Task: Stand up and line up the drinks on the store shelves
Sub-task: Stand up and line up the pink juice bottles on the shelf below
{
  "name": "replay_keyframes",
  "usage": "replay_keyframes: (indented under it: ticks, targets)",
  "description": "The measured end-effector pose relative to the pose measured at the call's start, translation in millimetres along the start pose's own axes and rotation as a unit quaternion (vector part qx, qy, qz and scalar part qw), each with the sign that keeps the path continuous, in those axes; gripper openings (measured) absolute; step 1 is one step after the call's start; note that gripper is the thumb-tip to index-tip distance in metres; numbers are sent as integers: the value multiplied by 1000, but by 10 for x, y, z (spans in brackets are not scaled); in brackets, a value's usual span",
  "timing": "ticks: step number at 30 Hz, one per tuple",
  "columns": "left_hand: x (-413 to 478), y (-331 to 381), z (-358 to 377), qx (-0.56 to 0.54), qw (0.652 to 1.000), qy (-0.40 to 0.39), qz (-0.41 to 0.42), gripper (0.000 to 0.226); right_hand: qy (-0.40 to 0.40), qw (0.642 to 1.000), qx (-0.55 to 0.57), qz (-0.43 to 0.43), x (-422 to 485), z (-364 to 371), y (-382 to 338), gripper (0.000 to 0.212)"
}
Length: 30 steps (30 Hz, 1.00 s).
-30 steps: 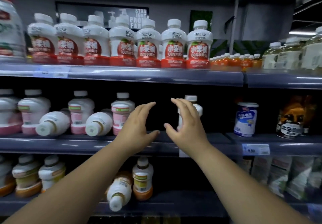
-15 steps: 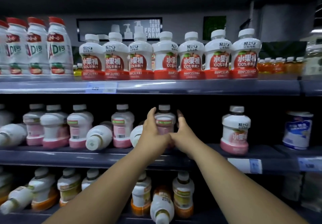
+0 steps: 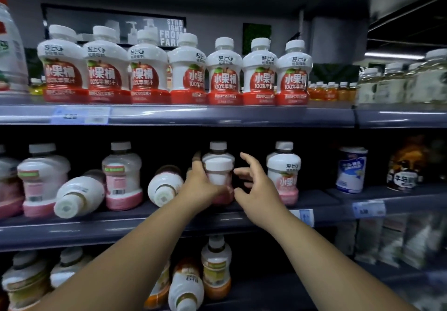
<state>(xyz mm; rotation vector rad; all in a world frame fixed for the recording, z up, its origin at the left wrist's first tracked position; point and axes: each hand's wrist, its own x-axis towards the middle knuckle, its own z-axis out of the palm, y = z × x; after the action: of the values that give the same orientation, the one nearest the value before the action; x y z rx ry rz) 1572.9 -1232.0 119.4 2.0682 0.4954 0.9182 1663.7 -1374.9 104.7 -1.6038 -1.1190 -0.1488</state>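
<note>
While left hand [image 3: 202,185] grips upright pink-based bottle [image 3: 219,175] near middle shelf's front edge [image 3: 145,228], right hand [image 3: 256,185] hovers beside it, fingers spread, empty.

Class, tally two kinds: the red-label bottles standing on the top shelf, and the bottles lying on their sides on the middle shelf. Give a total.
Red-label bottles on the top shelf: 7
Lying bottles on the middle shelf: 2
Total: 9
</note>
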Motion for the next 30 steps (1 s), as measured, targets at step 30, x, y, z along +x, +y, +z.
replay_keyframes:
  ticks: [30]
  targets:
    - [-172, 268, 780, 201, 974, 93, 54, 94, 17, 968, -247, -46, -6, -948, 795, 120]
